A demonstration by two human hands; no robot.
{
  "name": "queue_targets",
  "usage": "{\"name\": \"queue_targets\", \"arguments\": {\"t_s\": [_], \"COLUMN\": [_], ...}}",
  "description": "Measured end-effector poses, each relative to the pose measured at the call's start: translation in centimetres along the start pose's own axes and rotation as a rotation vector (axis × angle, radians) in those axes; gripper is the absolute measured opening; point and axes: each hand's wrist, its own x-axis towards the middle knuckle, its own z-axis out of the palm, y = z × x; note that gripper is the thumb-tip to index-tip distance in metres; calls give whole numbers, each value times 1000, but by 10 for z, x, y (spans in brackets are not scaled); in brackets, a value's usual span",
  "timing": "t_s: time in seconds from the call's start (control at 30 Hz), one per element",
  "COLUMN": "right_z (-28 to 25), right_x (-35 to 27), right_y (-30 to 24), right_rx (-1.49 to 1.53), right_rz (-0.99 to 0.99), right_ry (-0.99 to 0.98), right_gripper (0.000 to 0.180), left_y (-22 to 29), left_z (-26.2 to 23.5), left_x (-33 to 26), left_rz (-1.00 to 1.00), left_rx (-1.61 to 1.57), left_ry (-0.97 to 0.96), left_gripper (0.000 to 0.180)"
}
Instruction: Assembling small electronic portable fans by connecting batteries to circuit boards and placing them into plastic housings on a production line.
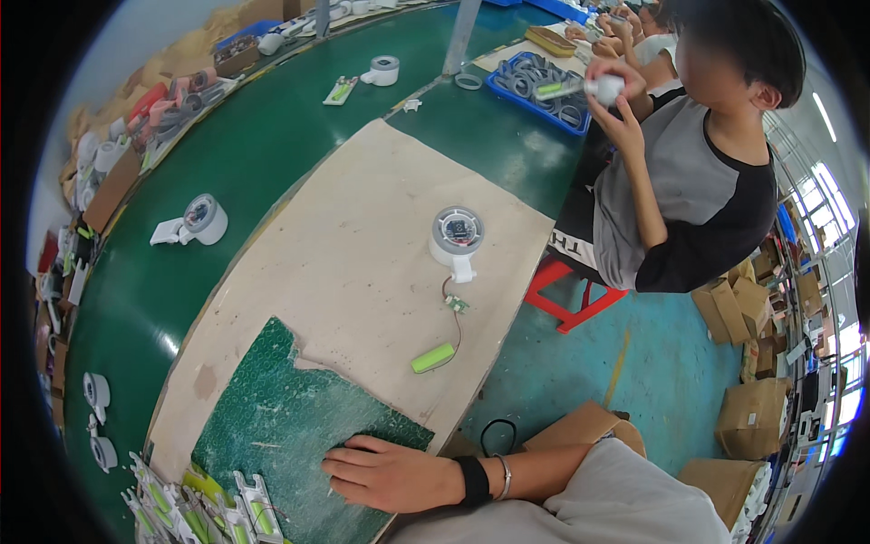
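My right hand (pixel 385 473) lies palm down on a worn green mat (pixel 308 412), fingers stretched out and apart, with nothing visible in it. A dark band and a bracelet circle its wrist. My left hand is out of view. Left of the hand sits a heap of white plastic handle parts (pixel 258 508) holding green battery cells. Farther off on the tan board (pixel 362 236) stands a round white housing (pixel 457 238) with a grey rim and a circuit board inside. Thin wires run from it to a small green circuit board (pixel 455 305) and a green battery (pixel 433 358).
A green conveyor belt (pixel 272 136) curves along the left, carrying several white housings (pixel 204 218). A co-worker (pixel 698 172) at the far right holds a white round part. Near them are a blue tray (pixel 544 109) of grey rings and a red stool (pixel 571 304).
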Motion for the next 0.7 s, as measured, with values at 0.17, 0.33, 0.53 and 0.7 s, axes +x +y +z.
{"name": "queue_targets", "arguments": {"t_s": [0.17, 0.33, 0.53, 0.7], "right_z": [1, 0, -4, -9], "right_x": [-2, -5, -5, -5], "right_y": [1, 2, 6, 5], "right_rx": [41, 82, 157, 173], "right_rz": [-12, -8, -15, -11], "right_ry": [31, 48, 39, 37], "right_gripper": [23, 23, 25, 28], "left_y": [3, -3, -3, 5], "left_z": [2, 9, 10, 2], "left_x": [5, -5, -5, 1], "left_rz": [35, 24, 21, 2], "left_rx": [-5, 49, 75, 84], "left_ry": [52, 45, 36, 13], "left_gripper": [37, 38, 39, 38]}}
